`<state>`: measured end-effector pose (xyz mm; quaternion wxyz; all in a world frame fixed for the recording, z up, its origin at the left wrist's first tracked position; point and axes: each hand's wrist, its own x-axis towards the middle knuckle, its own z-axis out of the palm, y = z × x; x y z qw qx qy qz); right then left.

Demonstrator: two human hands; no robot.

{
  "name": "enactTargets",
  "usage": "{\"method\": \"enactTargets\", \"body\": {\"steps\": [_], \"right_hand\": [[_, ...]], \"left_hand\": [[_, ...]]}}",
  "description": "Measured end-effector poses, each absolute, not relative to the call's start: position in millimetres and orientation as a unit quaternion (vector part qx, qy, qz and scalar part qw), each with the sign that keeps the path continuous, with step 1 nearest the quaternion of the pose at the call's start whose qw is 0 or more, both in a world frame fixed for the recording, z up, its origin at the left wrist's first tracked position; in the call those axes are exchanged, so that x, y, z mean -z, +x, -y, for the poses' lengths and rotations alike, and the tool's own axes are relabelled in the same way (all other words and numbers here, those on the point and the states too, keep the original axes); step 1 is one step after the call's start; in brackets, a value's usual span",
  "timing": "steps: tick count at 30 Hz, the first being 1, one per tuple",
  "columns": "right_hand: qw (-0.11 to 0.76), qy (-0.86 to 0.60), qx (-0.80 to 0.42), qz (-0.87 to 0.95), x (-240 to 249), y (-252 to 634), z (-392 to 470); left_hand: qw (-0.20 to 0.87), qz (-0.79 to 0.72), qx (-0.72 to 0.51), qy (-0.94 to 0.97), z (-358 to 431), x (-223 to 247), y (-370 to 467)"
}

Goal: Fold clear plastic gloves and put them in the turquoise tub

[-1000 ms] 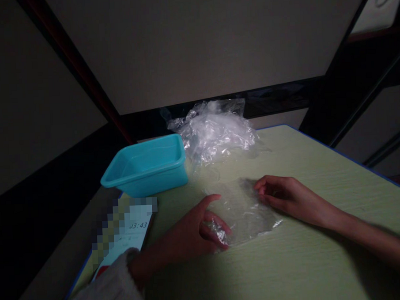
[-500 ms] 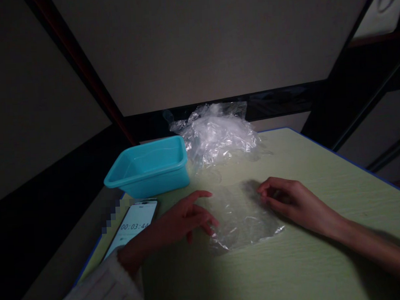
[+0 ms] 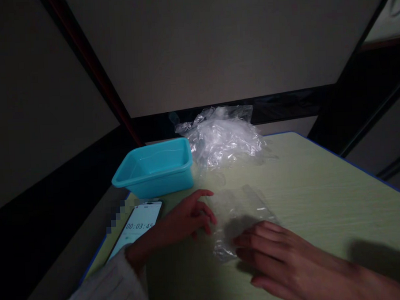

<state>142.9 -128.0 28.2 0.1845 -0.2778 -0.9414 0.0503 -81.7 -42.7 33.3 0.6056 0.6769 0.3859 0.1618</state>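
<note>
A clear plastic bag (image 3: 227,210) lies flat on the pale green table in front of me. At its left edge is my left hand (image 3: 192,216), fingers apart and slightly curled, the fingertips beside or just touching the film. My right hand (image 3: 274,257) hovers over the bag's lower right part with its fingers stretched out, holding nothing; it covers that corner. Whether the right fingertips touch the plastic I cannot tell. Behind the bag sits a crumpled heap of clear plastic bags (image 3: 222,138).
A turquoise plastic basin (image 3: 160,182) stands at the table's back left. Next to my left forearm lies a phone (image 3: 137,225) showing a running timer. The blue-edged table (image 3: 320,180) backs onto a light panel (image 3: 215,47).
My right hand has come nearer to me and left, from the bag's right edge to over its lower part, fingers straightening. The left hand has hardly moved. The view has shifted slightly.
</note>
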Motion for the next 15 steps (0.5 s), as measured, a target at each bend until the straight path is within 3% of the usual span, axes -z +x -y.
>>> {"method": "enactTargets", "body": {"steps": [6, 15], "right_hand": [[0.032, -0.230, -0.135, 0.963, -50.5, 133.5, 120.6], [-0.040, -0.251, -0.200, 0.946, -57.8, 125.1, 120.1]], "left_hand": [[0.383, -0.423, -0.177, 0.802, 45.5, -28.1, -78.4], [0.201, -0.429, -0.187, 0.861, 46.1, -16.3, -86.5]]}}
